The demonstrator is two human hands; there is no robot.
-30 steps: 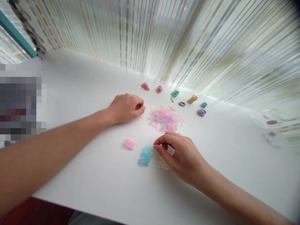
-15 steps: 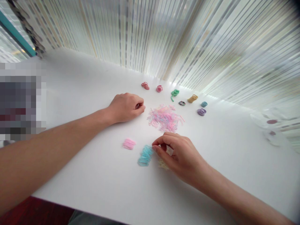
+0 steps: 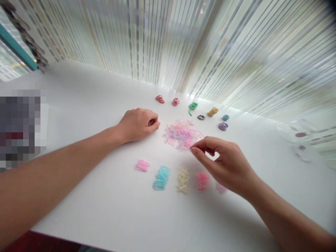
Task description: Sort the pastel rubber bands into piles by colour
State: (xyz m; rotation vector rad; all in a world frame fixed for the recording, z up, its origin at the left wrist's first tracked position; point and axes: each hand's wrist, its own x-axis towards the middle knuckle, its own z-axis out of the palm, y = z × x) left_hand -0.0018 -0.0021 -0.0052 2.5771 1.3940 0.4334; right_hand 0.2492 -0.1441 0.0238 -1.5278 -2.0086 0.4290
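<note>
A loose heap of thin pink and lilac bands [image 3: 181, 134] lies mid-table. My right hand [image 3: 219, 159] is at the heap's lower right edge, thumb and forefinger pinched; anything between the tips is too small to make out. My left hand [image 3: 140, 124] rests curled on the table left of the heap, its contents hidden. Nearer the front edge, small piles form a row: pink bands [image 3: 142, 165], light blue bands [image 3: 161, 178], cream bands [image 3: 182, 180], coral bands [image 3: 202, 181] and pale pink bands [image 3: 221, 188], the last partly behind my right hand.
Behind the heap on the white table [image 3: 91, 210] are coiled bundles: red [image 3: 160, 99], rose [image 3: 175, 102], green [image 3: 193, 106], tan [image 3: 212, 112], blue [image 3: 225, 118], purple [image 3: 223, 126]. A string curtain [image 3: 147, 42] hangs along the back; a transparent object [image 3: 291, 131] stands right.
My right hand has moved from beside the light blue pile up and right to the heap, uncovering the cream, coral and pale pink piles. The view has shifted slightly.
</note>
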